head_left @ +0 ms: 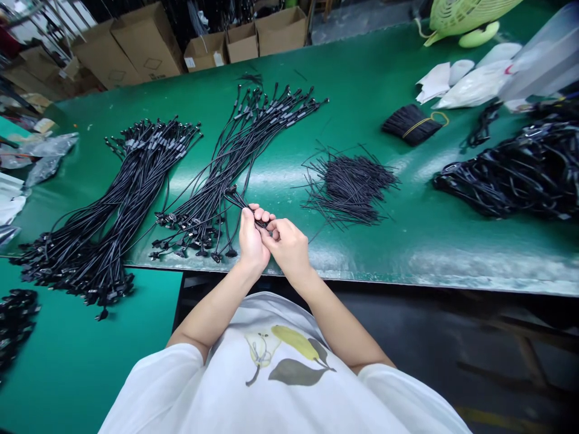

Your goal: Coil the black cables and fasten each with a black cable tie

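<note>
My left hand [253,238] is closed around a folded black cable [239,199], whose connector end sticks out above the thumb. Against it, my right hand [287,244] pinches at the cable with thumb and fingers; whether a tie is between them is too small to tell. Just left of my hands lies a spread of black cables [226,157] with connectors at both ends. A bigger cable bundle [131,181] rests farther left. On the right is a loose pile of thin black ties [355,184].
A banded bundle of black ties [409,125] and a heap of coiled cables [515,169] lie to the right on the green table [434,247]. Cardboard boxes [145,45] stand behind it. A green fan [465,18] and white bags [479,84] are at the back right.
</note>
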Demonstrator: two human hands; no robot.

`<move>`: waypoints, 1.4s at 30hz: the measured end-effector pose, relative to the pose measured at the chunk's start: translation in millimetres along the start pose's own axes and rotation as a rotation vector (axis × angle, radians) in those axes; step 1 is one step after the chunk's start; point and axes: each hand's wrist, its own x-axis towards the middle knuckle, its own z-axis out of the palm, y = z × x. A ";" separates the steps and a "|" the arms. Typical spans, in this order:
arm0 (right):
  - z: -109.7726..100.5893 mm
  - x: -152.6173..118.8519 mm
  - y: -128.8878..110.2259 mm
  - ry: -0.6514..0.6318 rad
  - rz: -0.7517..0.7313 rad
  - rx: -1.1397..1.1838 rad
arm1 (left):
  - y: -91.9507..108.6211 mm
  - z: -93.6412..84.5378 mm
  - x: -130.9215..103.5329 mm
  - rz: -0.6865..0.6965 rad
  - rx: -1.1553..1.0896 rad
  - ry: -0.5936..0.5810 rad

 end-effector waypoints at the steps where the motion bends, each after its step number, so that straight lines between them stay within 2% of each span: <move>1: 0.5 0.3 0.5 0.004 -0.009 -0.008 | -1.8 -0.4 -0.6 0.003 0.004 -0.001; 7: -1.7 2.1 3.6 -0.035 -0.004 -0.010 | -9.7 -3.4 -4.1 -0.026 0.035 -0.021; 10: -24.1 4.6 7.8 -0.239 0.015 0.166 | 0.4 -9.6 -6.2 -0.025 0.151 -0.082; 12: -46.9 10.0 11.7 -0.343 0.112 0.367 | 11.4 -17.8 -10.4 -0.047 0.272 -0.201; 15: -76.9 24.0 13.4 -0.262 0.288 0.623 | 24.5 -32.8 -21.0 -0.207 0.453 -0.454; 17: -87.0 33.6 10.0 -0.292 0.282 0.737 | 27.7 -40.9 -28.3 -0.305 0.533 -0.573; 20: -89.7 41.9 2.2 -0.447 0.246 0.865 | 27.1 -47.4 -33.9 -0.341 0.592 -0.641; 26: -95.2 36.8 -5.0 -0.522 0.286 0.910 | 26.1 -54.5 -29.8 -0.328 0.749 -0.782; 30: -99.9 32.5 -6.4 -0.567 0.378 0.899 | 26.0 -57.9 -27.4 -0.285 0.853 -0.783; 34: -96.2 28.9 -4.3 -0.628 0.405 0.914 | 27.2 -56.6 -26.0 -0.274 0.888 -0.799; 36: -94.0 26.9 -1.6 -0.549 0.336 0.810 | 28.2 -55.7 -25.3 -0.272 0.872 -0.811; 39: -94.3 25.1 2.7 -0.281 0.037 0.524 | 29.0 -55.1 -24.1 -0.265 0.841 -0.808; 40: -95.7 25.1 3.9 -0.229 -0.065 0.452 | 29.0 -55.0 -23.7 -0.261 0.840 -0.811; 41: -97.7 25.6 4.9 -0.227 -0.144 0.413 | 29.0 -54.7 -23.3 -0.261 0.841 -0.815; 42: -99.9 26.5 5.7 -0.279 -0.190 0.405 | 28.9 -54.2 -23.0 -0.269 0.833 -0.815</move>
